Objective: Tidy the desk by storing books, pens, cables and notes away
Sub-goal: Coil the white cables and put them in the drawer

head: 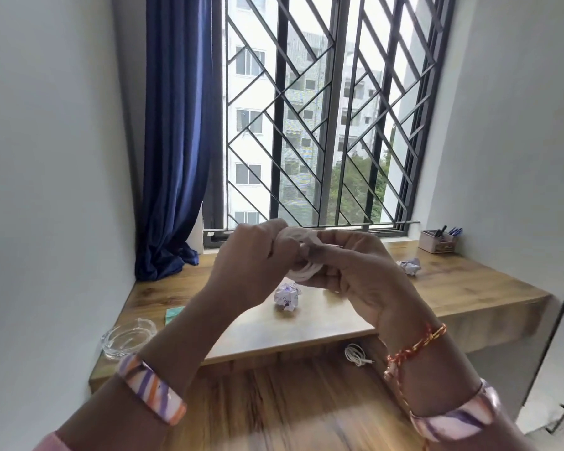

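Note:
Both hands are raised above the wooden desk [469,288] and hold one coil of white cable [302,271] between them. My left hand [258,258] grips the coil's left side with curled fingers. My right hand [349,265] pinches its right side. On the desk under the hands lies a crumpled paper ball [286,297]. A second crumpled paper [410,265] lies farther right. Another coiled white cable [357,353] rests in the open drawer [274,402] below the desk edge. A pen holder [436,241] with several pens stands at the back right.
A clear glass ashtray [126,340] sits at the desk's front left, with a green note [174,314] beside it. A blue curtain [176,141] hangs at the left of the barred window [323,109]. Walls close in on both sides.

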Available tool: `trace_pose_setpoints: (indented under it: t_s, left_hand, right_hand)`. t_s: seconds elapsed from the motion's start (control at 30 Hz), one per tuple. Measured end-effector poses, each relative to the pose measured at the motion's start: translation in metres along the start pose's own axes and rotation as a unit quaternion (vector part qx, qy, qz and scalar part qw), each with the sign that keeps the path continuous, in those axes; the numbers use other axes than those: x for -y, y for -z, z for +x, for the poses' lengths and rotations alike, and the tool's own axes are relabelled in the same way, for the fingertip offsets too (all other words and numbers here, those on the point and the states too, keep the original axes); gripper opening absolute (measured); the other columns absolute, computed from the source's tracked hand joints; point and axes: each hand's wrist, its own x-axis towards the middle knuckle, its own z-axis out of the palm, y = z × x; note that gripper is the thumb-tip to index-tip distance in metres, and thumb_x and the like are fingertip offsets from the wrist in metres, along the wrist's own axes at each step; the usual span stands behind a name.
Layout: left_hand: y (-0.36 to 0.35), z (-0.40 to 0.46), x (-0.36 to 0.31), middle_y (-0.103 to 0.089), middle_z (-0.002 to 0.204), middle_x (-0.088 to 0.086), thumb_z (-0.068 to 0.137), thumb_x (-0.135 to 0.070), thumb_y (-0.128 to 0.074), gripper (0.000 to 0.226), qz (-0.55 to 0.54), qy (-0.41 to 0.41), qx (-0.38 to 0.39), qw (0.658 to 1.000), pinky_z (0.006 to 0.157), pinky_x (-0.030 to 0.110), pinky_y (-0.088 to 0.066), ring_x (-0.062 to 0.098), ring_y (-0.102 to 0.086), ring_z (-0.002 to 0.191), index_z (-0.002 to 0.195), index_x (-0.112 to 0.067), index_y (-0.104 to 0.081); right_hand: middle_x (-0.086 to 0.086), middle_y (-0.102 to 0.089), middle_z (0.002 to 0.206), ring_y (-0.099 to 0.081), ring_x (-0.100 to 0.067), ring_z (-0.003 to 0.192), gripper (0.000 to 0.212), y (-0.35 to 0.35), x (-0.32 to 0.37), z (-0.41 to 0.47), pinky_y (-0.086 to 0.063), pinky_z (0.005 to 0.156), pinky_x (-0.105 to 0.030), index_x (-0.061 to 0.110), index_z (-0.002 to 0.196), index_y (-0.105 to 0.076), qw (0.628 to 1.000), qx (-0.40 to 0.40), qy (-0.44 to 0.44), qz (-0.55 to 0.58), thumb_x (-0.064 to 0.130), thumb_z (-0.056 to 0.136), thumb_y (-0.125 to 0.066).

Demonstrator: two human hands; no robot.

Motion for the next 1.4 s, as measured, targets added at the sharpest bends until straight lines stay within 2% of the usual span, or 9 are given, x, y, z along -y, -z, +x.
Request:
trace_pose_setpoints:
  t_s: [0.1, 0.3, 0.5, 0.7, 0.87, 1.1, 1.17, 1.27, 1.4]
  left_hand:
    - [-0.004, -0.001, 0.001, -0.045, 0.054, 0.003, 0.073, -0.025, -0.044, 0.032, -0.135, 0.026, 0.051, 0.989, 0.045, 0.025, -0.032, 0.009, -0.037, 0.048, 0.066, 0.004, -0.055]
    - [-0.009, -0.010, 0.011, -0.050, 0.061, 0.016, 0.073, -0.028, -0.057, 0.041, -0.248, 0.092, 0.033, 0.964, 0.045, 0.025, -0.040, 0.016, -0.047, 0.053, 0.073, 0.014, -0.056]
    - [-0.026, -0.013, 0.015, -0.062, 0.075, 0.025, 0.076, -0.051, -0.054, 0.057, -0.205, 0.130, 0.008, 0.970, 0.061, 0.041, -0.045, 0.031, -0.054, 0.065, 0.082, 0.006, -0.063]
    - [-0.027, -0.025, 0.018, -0.055, 0.090, 0.018, 0.080, -0.001, -0.064, 0.005, -0.416, 0.369, 0.157, 0.816, 0.077, 0.036, -0.044, 0.025, -0.049, 0.084, 0.084, -0.003, -0.062]
    - [-0.049, -0.039, 0.021, -0.059, 0.093, 0.025, 0.076, 0.017, -0.054, 0.029, -0.523, 0.419, 0.082, 0.738, 0.074, 0.042, -0.056, 0.036, -0.060, 0.089, 0.104, 0.012, -0.056]
    - [-0.071, -0.056, 0.026, -0.059, 0.090, 0.009, 0.074, -0.005, -0.071, 0.015, -0.430, 0.433, 0.072, 0.789, 0.073, 0.044, -0.049, 0.019, -0.052, 0.085, 0.083, -0.012, -0.062]
    - [-0.080, -0.059, 0.023, -0.060, 0.085, 0.004, 0.078, -0.017, -0.071, 0.012, -0.421, 0.462, 0.109, 0.773, 0.071, 0.041, -0.050, 0.015, -0.054, 0.076, 0.086, -0.016, -0.061]
    - [-0.086, -0.057, 0.019, -0.055, 0.077, 0.007, 0.084, -0.008, -0.062, 0.008, -0.450, 0.490, 0.123, 0.736, 0.073, 0.040, -0.052, 0.015, -0.052, 0.066, 0.092, -0.005, -0.061]
    - [-0.088, -0.060, 0.027, -0.062, 0.076, 0.012, 0.075, 0.009, -0.064, 0.012, -0.450, 0.469, 0.092, 0.754, 0.078, 0.032, -0.052, 0.020, -0.059, 0.075, 0.083, 0.000, -0.063]
  right_hand:
    - [-0.015, -0.070, 0.073, -0.069, -0.024, 0.065, 0.029, 0.003, -0.002, 0.000, -0.057, 0.072, -0.035, 0.005, 0.078, -0.070, 0.997, 0.011, -0.053, 0.046, 0.019, 0.053, -0.073]
    - [-0.013, -0.070, 0.067, -0.069, -0.020, 0.059, 0.018, 0.001, -0.012, 0.001, -0.058, 0.066, -0.030, 0.003, 0.077, -0.067, 0.991, 0.002, -0.086, 0.103, 0.015, 0.063, -0.068]
    - [-0.007, -0.069, 0.063, -0.064, -0.015, 0.054, 0.009, -0.005, -0.022, 0.008, -0.056, 0.058, -0.029, 0.010, 0.081, -0.067, 0.988, -0.131, 0.065, -0.040, 0.003, 0.078, -0.070]
    - [-0.002, -0.074, 0.072, -0.069, -0.014, 0.067, 0.024, 0.006, -0.034, 0.006, -0.057, 0.067, -0.031, 0.018, 0.073, -0.075, 0.971, -0.130, 0.109, -0.169, -0.005, 0.067, -0.076]
    - [-0.005, -0.070, 0.061, -0.065, -0.016, 0.054, 0.016, 0.014, -0.039, 0.005, -0.057, 0.055, -0.026, 0.008, 0.070, -0.071, 0.990, -0.106, -0.027, -0.090, -0.007, 0.068, -0.075]
    - [-0.017, -0.071, 0.071, -0.062, -0.023, 0.062, 0.008, 0.019, -0.065, 0.013, -0.056, 0.061, -0.045, 0.013, 0.067, -0.072, 0.953, -0.144, -0.062, -0.260, 0.007, 0.070, -0.077]
    - [-0.027, -0.068, 0.069, -0.058, -0.025, 0.058, 0.010, 0.018, -0.076, 0.013, -0.054, 0.056, -0.052, 0.007, 0.062, -0.071, 0.947, -0.167, -0.046, -0.270, 0.001, 0.070, -0.071]
    - [-0.023, -0.063, 0.067, -0.056, -0.026, 0.061, 0.017, 0.022, -0.087, 0.009, -0.051, 0.057, -0.042, 0.002, 0.059, -0.066, 0.955, -0.194, -0.061, -0.216, -0.006, 0.073, -0.065]
    - [-0.018, -0.064, 0.071, -0.057, -0.021, 0.062, 0.020, 0.024, -0.092, 0.009, -0.048, 0.052, -0.027, 0.008, 0.063, -0.067, 0.962, -0.168, -0.063, -0.208, -0.007, 0.075, -0.066]
